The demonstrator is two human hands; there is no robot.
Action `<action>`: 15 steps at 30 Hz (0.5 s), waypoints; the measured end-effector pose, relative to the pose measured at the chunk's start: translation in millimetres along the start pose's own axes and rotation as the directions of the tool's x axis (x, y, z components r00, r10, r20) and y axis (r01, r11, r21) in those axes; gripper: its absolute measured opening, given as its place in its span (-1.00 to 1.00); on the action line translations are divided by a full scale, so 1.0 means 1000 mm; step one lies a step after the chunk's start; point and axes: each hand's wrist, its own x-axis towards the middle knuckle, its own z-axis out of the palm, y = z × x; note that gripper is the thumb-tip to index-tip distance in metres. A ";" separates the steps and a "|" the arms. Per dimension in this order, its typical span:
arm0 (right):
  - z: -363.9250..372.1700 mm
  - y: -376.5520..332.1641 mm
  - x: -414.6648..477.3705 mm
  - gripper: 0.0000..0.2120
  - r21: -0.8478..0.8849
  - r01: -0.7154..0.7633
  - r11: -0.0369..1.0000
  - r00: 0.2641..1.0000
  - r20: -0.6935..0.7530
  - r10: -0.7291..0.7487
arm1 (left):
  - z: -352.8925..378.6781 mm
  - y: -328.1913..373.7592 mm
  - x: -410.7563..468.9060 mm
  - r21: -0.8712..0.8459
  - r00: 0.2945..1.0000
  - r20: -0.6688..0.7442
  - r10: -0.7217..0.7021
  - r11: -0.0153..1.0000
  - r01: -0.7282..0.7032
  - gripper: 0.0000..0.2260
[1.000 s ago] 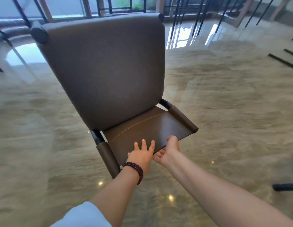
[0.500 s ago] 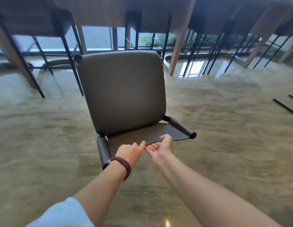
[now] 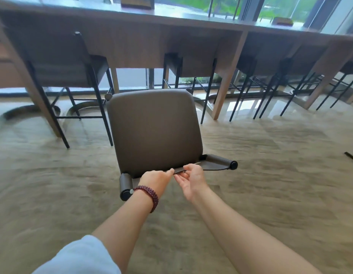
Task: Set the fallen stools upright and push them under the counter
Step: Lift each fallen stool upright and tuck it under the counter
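Fingers (image 3: 180, 177) of your left hand (image 3: 156, 180) & right hand (image 3: 193, 180) curl round the stool's (image 3: 153, 131) low backrest (image 3: 213, 165). Stool looks upright, short of the counter (image 3: 132, 38) gap; push level, straight fwd, w/ even pressure.

the stool (image 3: 153, 131) i hold is covered in smooth, matt brown leather-like upholstery with black end caps (image 3: 234, 165). the counter (image 3: 132, 36) is matt pale wood, the other stools' legs (image 3: 102, 109) thin black metal, and the floor (image 3: 270, 175) glossy polished stone
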 end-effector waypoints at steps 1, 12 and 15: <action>0.009 -0.010 0.005 -0.89 -0.151 0.012 0.988 1.000 -0.015 -0.015 | -0.010 -0.008 0.008 0.017 1.000 -0.010 -0.008 1.000 0.008 -0.37; 0.045 -0.116 0.080 -0.47 -0.723 0.501 -0.476 0.654 0.676 -0.338 | -0.079 -0.068 0.090 -0.033 0.968 -0.102 -0.229 0.973 0.227 -0.34; 0.060 -0.130 0.102 -0.46 -0.645 0.531 -0.549 0.673 0.715 -0.190 | -0.093 -0.079 0.108 -0.045 0.938 -0.120 -0.326 0.945 0.323 -0.46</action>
